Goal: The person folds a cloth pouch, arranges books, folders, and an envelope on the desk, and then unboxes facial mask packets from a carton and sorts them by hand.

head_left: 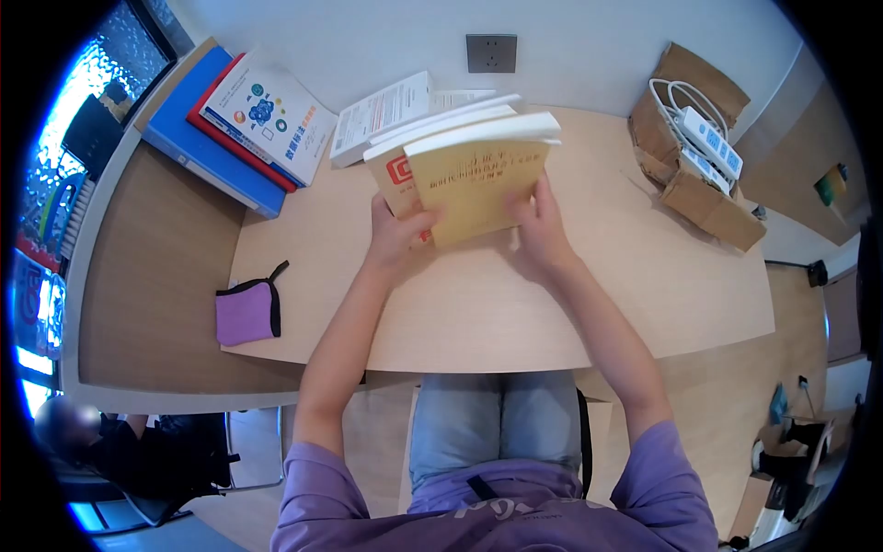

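Observation:
Several books are held upright together above the middle of the desk. The front one is a yellow book (478, 189) with its cover facing me. Behind it and to its left shows a cream book (394, 175) with a red mark. My left hand (401, 235) is closed round the lower left edges of the stack. On the right side, my right hand (541, 225) grips the yellow book with its thumb on the cover. A white box (382, 112) with printed text lies just behind the books, by the wall.
Blue (216, 138) and red binders and a white book (267, 110) lean at the back left. A purple pouch (246, 313) lies front left. An open cardboard box (713, 207) with a power strip (708, 138) stands at the right. A person (152, 451) sits lower left.

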Demonstrator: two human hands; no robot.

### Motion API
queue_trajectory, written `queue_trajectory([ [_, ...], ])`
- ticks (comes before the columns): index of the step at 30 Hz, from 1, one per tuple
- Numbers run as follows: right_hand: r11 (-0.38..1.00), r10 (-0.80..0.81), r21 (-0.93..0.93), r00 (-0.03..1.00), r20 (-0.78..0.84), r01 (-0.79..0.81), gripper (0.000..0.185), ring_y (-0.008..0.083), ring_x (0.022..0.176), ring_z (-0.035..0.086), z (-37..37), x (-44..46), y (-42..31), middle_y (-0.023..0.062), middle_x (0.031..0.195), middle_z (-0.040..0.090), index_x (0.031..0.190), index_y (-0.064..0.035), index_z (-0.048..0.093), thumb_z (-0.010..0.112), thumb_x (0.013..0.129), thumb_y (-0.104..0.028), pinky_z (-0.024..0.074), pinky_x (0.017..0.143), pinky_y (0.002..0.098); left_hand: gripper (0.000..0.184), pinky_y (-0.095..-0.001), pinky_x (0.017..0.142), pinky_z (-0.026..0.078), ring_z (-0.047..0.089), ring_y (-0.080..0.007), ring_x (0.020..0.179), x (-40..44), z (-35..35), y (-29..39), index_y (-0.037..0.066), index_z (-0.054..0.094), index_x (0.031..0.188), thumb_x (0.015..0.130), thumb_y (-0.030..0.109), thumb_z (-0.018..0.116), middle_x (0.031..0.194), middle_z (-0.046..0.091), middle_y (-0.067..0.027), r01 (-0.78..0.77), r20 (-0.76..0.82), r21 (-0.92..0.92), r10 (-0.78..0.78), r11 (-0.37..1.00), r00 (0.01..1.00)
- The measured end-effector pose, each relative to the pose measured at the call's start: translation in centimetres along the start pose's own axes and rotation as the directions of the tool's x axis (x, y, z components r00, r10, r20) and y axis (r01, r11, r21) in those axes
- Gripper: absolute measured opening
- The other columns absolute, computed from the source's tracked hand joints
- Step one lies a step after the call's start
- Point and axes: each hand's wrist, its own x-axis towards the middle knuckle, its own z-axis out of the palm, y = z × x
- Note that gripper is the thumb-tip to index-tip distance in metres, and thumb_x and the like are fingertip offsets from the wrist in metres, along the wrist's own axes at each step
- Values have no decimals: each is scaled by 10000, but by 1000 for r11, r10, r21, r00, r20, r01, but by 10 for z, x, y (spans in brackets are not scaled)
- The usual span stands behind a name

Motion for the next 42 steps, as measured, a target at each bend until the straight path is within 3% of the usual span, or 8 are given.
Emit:
queue_trajectory([
  [4, 864, -257, -400, 951, 171, 305, 848, 313, 1327, 338, 3, -9, -3, 213, 1423, 329, 1471, -3, 145, 669, 850, -245, 281, 1094, 387, 463, -308, 827, 516, 633, -173, 962, -6, -9, -17, -20, 593, 1123, 712, 82, 781, 1072, 654, -106, -165, 100, 142, 152, 976, 983],
  [6, 893, -220, -372, 967, 128, 252, 873, 328, 1338, 317, 6, -13, -10, 213, 1428, 311, 1466, -5, 151, 698, 815, -202, 278, 1094, 406, 483, -311, 846, 507, 624, -173, 986, -11, -3, -15, -12, 596, 1130, 702, 97, 791, 1083, 649, -94, -298, 152, 313, 262, 902, 953],
  [9, 812, -278, -515, 958, 73, 275, 914, 352, 1320, 318, 3, -13, -9, 214, 1409, 314, 1458, -4, 167, 738, 761, -158, 293, 1079, 432, 517, -308, 893, 483, 604, -167, 1026, -11, 12, 0, -5, 585, 1153, 695, 96, 804, 1108, 641, -85, -227, 187, 413, 161, 882, 969],
  [11, 705, -476, -587, 879, 23, 397, 901, 356, 1286, 340, 1, -12, -9, 209, 1376, 335, 1441, -7, 215, 755, 732, -142, 317, 1058, 437, 532, -306, 916, 471, 596, -164, 1043, -11, 16, 3, -5, 576, 1165, 694, 83, 807, 1120, 636, -84, -202, 175, 451, 135, 869, 975],
  [13, 559, -746, -592, 663, -55, 580, 849, 349, 1242, 373, 8, -7, -35, 199, 1334, 367, 1412, -15, 298, 762, 710, -131, 348, 1029, 433, 524, -309, 918, 471, 596, -166, 1045, -11, 19, 8, -8, 571, 1165, 699, 64, 801, 1124, 634, -83, -113, 113, 469, 67, 876, 991],
  [22, 344, -827, -764, 562, 29, 546, 538, 281, 1101, 471, -8, -20, -46, 146, 1212, 443, 1193, -35, 545, 738, 691, -61, 422, 905, 369, 531, -313, 917, 473, 608, -186, 1034, -10, 17, 6, 0, 559, 1165, 702, 70, 809, 1098, 638, -84, -142, 157, 548, 65, 824, 985],
  [37, 457, -800, -674, 599, -26, 580, 487, 260, 1023, 519, 5, -29, -40, 129, 1118, 512, 1160, -25, 553, 706, 704, 47, 435, 876, 339, 378, -308, 858, 500, 624, -171, 964, -6, 16, 5, 4, 642, 1072, 735, 89, 792, 1066, 669, -84, -181, 73, 476, 167, 861, 983],
  [42, 485, -800, -519, 597, 61, 703, 397, 256, 996, 534, 2, -28, -46, 136, 1089, 527, 1145, -7, 559, 638, 781, -144, 448, 843, 328, 336, -291, 820, 515, 632, -147, 920, -4, 18, 7, 3, 651, 1055, 758, 88, 783, 1008, 685, -74, -90, -1, 303, 95, 949, 995],
])
